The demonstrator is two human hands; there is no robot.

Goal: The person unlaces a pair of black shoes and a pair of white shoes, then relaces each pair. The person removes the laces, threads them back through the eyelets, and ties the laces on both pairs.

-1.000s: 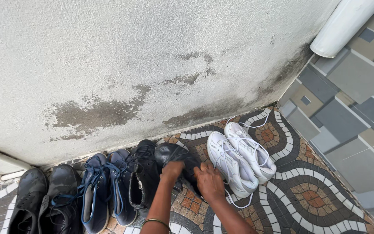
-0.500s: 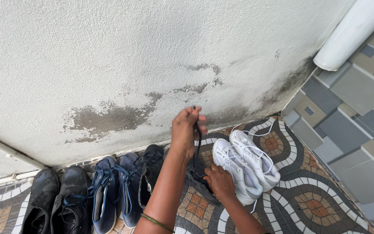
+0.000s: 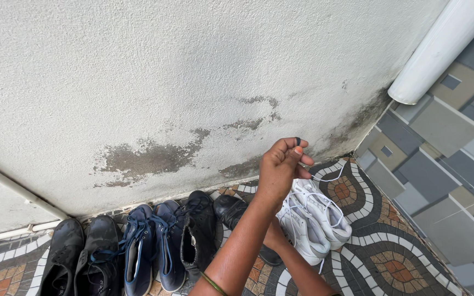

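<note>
Where the stained white wall (image 3: 165,71) meets the patterned mosaic floor (image 3: 390,246), footwear stands in a toes-to-wall row so each pair stays together: black shoes (image 3: 78,255), blue lace-up sneakers (image 3: 149,241), black boots (image 3: 204,230), white sneakers (image 3: 314,216). The left hand (image 3: 281,167), raised above the right boot, pinches the tip of a dark shoelace (image 3: 298,141), apparently drawing it up and taut. The right hand (image 3: 274,237) is hidden behind the left forearm near that boot; its grip cannot be told.
</note>
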